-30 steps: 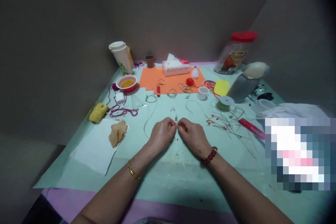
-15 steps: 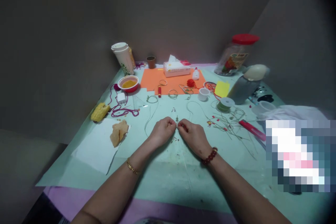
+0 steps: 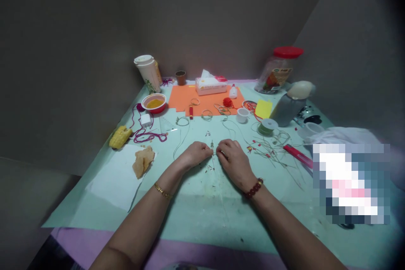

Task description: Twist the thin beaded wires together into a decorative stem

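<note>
Over the middle of the table, my left hand pinches a thin cord between thumb and forefinger. A small knotted green piece of it shows just above the fingertips, and a pale strand trails down toward the front edge. My right hand is closed a little to the right, thumb and forefinger pinched on a fine strand of the same cord. Only a narrow gap separates the two hands. Tiny scraps lie below them.
Loose green cords with red tags lie to the right, beside a cord spool and a red-handled tool. A bowl, purple cord and brown scraps are on the left. Behind, a tissue box stands on orange paper.
My right hand has moved slightly right, widening the gap from my left hand, and its fingers have shifted. My left hand stays pinched at nearly the same spot.
</note>
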### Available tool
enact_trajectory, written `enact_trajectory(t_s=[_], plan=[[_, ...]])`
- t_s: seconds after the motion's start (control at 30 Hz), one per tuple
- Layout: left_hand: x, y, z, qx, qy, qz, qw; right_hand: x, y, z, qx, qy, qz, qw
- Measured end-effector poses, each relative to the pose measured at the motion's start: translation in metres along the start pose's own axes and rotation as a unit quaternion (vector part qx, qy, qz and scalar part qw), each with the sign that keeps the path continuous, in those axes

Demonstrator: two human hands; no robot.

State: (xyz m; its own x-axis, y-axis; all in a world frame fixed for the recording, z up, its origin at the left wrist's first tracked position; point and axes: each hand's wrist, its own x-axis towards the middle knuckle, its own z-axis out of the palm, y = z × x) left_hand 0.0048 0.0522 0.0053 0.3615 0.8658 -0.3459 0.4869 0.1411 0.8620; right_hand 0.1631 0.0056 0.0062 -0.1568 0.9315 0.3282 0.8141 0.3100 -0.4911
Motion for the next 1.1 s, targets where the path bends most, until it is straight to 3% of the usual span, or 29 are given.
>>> enact_trajectory(t_s=[0.1,0.17,0.23,0.3,0.37,0.47,0.73,1.1], plan=[[0.000,-0.001,0.000,-0.003,-0.006,0.007,1.000,-0.007,-0.008,-0.006,0.028,0.075,0.043,0.996],[0.000,-0.002,0.000,-0.004,-0.009,0.006,1.000,-0.012,-0.017,-0.008,0.110,0.053,0.159,0.980],[0.001,-0.002,0.000,-0.008,-0.010,0.004,1.000,-0.016,-0.027,-0.007,0.239,-0.021,0.295,0.925],[0.001,-0.003,0.000,-0.016,-0.010,0.007,1.000,-0.016,-0.035,-0.005,0.363,-0.078,0.379,0.847],[0.002,-0.005,0.000,-0.024,-0.014,0.014,1.000,-0.013,-0.040,-0.003,0.452,-0.100,0.404,0.789],[0.004,-0.007,0.000,-0.030,-0.015,0.021,0.999,-0.009,-0.043,-0.001,0.509,-0.126,0.405,0.749],[0.003,-0.006,-0.001,-0.042,-0.037,0.021,0.998,-0.006,-0.044,-0.003,0.490,-0.132,0.419,0.753],[0.005,-0.001,0.006,0.000,0.047,0.013,0.999,-0.006,-0.045,-0.004,0.464,-0.140,0.440,0.756]])
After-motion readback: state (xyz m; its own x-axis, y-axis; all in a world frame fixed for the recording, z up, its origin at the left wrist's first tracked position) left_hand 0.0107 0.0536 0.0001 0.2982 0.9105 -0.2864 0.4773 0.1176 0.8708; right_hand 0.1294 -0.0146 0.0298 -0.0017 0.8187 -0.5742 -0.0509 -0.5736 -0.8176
